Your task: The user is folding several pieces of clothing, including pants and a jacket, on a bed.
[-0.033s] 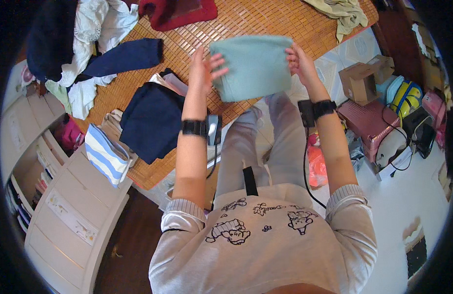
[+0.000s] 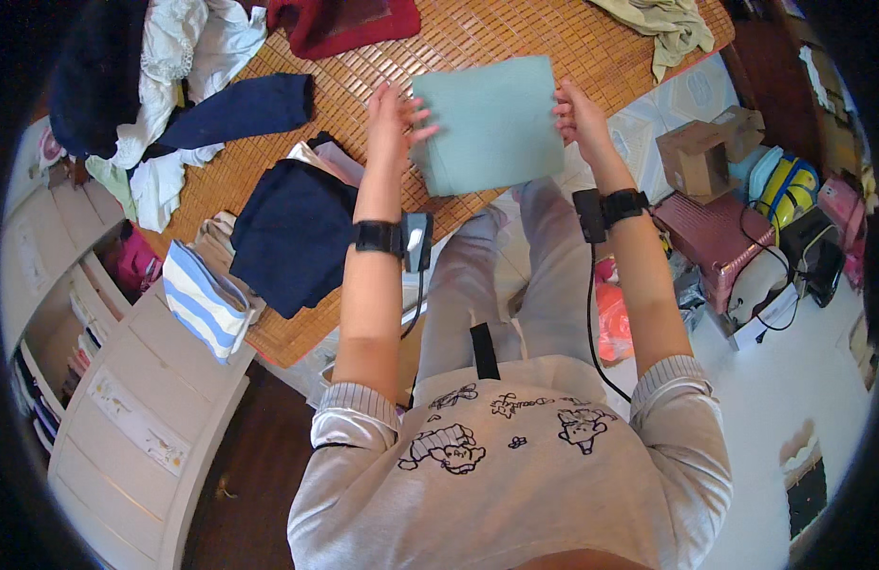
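A pale green folded cloth (image 2: pixel 487 128), squared off like a folded garment, lies near the front edge of the mat-covered surface. My left hand (image 2: pixel 397 123) is at its left edge, fingers spread, the tips over or against the fabric. At the opposite edge is my right hand (image 2: pixel 580 119), its fingers apart and slightly bent, close to or touching the cloth's side. Neither hand grips it. Left of my left forearm sits a stack of folded dark navy clothes (image 2: pixel 292 237), with a blue-and-white striped folded item (image 2: pixel 207 299) beside it.
The woven bamboo mat (image 2: pixel 354 81) carries a red cloth (image 2: pixel 344 24), an olive cloth (image 2: pixel 662 28) and a loose pile with a navy garment (image 2: pixel 240 112) and white ones. Pale drawers (image 2: pixel 126 427) stand left. A cardboard box (image 2: pixel 696 161) and pink suitcase (image 2: pixel 710 242) are right.
The pale green cloth has settled flatter, its far edge and corners now straighter. Both hands have shifted only slightly and stay at its sides.
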Demonstrator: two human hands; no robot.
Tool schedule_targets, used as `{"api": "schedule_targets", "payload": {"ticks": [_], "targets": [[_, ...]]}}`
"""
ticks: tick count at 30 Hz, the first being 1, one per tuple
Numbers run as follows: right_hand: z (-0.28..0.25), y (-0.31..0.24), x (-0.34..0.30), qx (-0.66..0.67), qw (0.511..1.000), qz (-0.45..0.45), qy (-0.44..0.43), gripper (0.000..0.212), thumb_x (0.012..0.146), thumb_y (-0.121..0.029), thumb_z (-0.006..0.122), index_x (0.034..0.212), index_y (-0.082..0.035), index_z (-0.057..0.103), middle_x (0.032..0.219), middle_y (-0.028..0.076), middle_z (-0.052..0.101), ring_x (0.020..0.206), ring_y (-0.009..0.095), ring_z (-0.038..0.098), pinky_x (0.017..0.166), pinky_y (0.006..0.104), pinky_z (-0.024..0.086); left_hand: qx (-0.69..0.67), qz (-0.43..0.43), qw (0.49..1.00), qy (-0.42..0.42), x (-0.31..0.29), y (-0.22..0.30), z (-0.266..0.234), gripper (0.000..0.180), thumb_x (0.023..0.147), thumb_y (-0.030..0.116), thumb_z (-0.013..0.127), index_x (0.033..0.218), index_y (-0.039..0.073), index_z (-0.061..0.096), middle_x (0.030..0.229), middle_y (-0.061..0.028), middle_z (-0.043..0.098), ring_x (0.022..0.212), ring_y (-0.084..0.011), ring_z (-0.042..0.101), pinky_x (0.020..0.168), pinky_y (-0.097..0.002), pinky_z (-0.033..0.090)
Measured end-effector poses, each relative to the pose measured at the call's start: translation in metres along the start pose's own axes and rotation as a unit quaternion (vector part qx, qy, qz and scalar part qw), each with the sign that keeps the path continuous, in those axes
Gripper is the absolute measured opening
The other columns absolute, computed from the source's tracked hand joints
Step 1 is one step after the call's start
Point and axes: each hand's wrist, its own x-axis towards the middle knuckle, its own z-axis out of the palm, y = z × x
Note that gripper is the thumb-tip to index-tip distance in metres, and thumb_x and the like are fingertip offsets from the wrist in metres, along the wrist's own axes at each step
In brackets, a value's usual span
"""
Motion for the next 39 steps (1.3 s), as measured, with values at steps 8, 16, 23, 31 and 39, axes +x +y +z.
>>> {"api": "schedule_targets", "payload": {"ticks": [8, 16, 23, 31, 39], "targets": [[-0.004, 0.052, 0.017, -0.461, 0.808, -0.349, 0.117, 0.052, 0.065, -0.024, 0.069, 0.109, -0.004, 0.052, 0.108, 0.016, 0.049, 0.101, 0.028, 0.047, 0.086, 0.0391, 0.037, 0.394, 0.159, 0.881, 0.209, -0.037, -0.126, -0.022, 0.049, 0.06, 0.028, 0.072, 0.087, -0.002, 0.044, 0.085, -0.0168, 0.044, 0.087, -0.034, 0.042, 0.078, -0.0416, 0.033], [0.057, -0.007, 0.061, -0.494, 0.688, -0.525, -0.082, 0.058, 0.065, -0.022, 0.068, 0.116, -0.006, 0.048, 0.11, 0.013, 0.049, 0.105, 0.029, 0.045, 0.088, 0.0406, 0.035, 0.053, -0.206, 0.976, 0.045, -0.087, -0.188, -0.001, 0.028, 0.073, 0.028, 0.068, 0.081, 0.003, 0.057, 0.076, -0.0027, 0.057, 0.067, -0.0109, 0.051, 0.059, -0.0227, 0.04], [0.083, -0.025, 0.066, -0.679, 0.618, -0.358, -0.169, 0.055, 0.063, -0.031, 0.069, 0.108, -0.005, 0.05, 0.106, 0.013, 0.053, 0.101, 0.028, 0.05, 0.086, 0.0408, 0.039, -0.17, -0.17, 0.955, 0.175, -0.077, -0.199, 0.027, 0.018, 0.08, 0.02, 0.061, 0.069, 0.009, 0.051, 0.067, 0.0014, 0.054, 0.059, -0.0069, 0.048, 0.054, -0.0206, 0.039], [0.058, -0.031, 0.048, -0.671, 0.684, -0.187, -0.217, 0.048, 0.064, -0.037, 0.067, 0.096, -0.001, 0.058, 0.089, 0.018, 0.061, 0.083, 0.032, 0.059, 0.072, 0.0405, 0.047, -0.271, -0.036, 0.92, 0.28, -0.071, -0.189, 0.023, 0.013, 0.083, 0.018, 0.052, 0.075, 0.008, 0.05, 0.067, 0.0007, 0.049, 0.06, -0.0094, 0.045, 0.054, -0.0251, 0.039], [0.047, -0.009, 0.038, -0.557, 0.773, -0.163, -0.257, 0.045, 0.064, -0.036, 0.069, 0.09, 0.0, 0.062, 0.081, 0.016, 0.064, 0.074, 0.026, 0.062, 0.066, 0.0348, 0.049, 0.052, -0.007, 0.971, 0.234, -0.056, -0.211, 0.01, 0.031, 0.083, 0.025, 0.055, 0.1, -0.001, 0.054, 0.083, -0.0122, 0.06, 0.077, -0.0244, 0.056, 0.071, -0.034, 0.043]]}}
